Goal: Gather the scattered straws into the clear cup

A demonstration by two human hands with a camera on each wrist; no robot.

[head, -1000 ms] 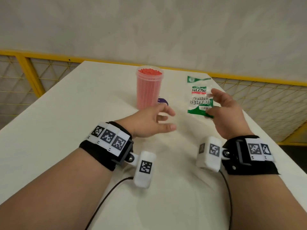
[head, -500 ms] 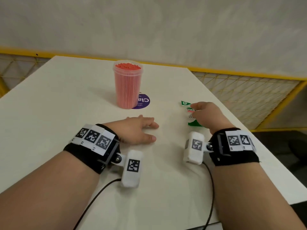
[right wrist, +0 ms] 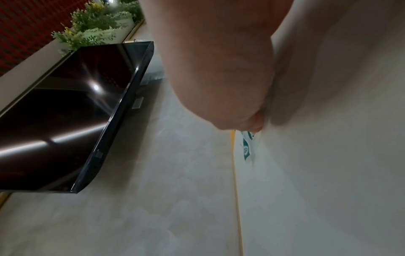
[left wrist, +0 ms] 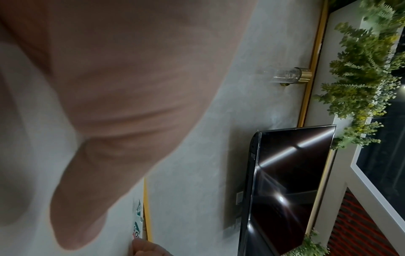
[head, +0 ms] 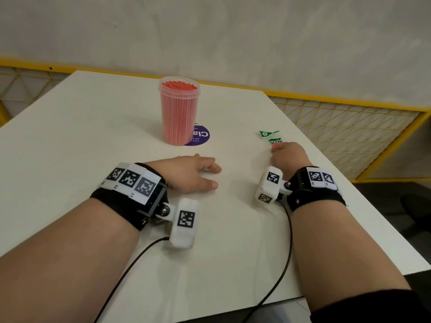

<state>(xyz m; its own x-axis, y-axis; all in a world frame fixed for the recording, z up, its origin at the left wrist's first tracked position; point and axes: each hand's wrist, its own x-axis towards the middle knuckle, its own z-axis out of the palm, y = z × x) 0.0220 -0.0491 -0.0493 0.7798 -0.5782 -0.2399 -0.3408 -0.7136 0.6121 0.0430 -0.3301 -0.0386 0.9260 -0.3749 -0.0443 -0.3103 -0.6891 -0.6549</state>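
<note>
We judge the gathering done: the clear cup [head: 179, 110] stands packed with red straws [head: 180, 85], none loose beside it. Our left hand [head: 191, 174] lies flat, fingers straight; our right hand [head: 289, 156], right of the cup, covers the green wrapper [head: 275, 141], finger state unclear.

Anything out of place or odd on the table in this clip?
Nothing spilled or broken. The clear cup stands upright, packed with red straws, and no loose straws show on the table. A torn green strip lies just beyond the green wrapper under the right hand. The left hand rests flat.
</note>
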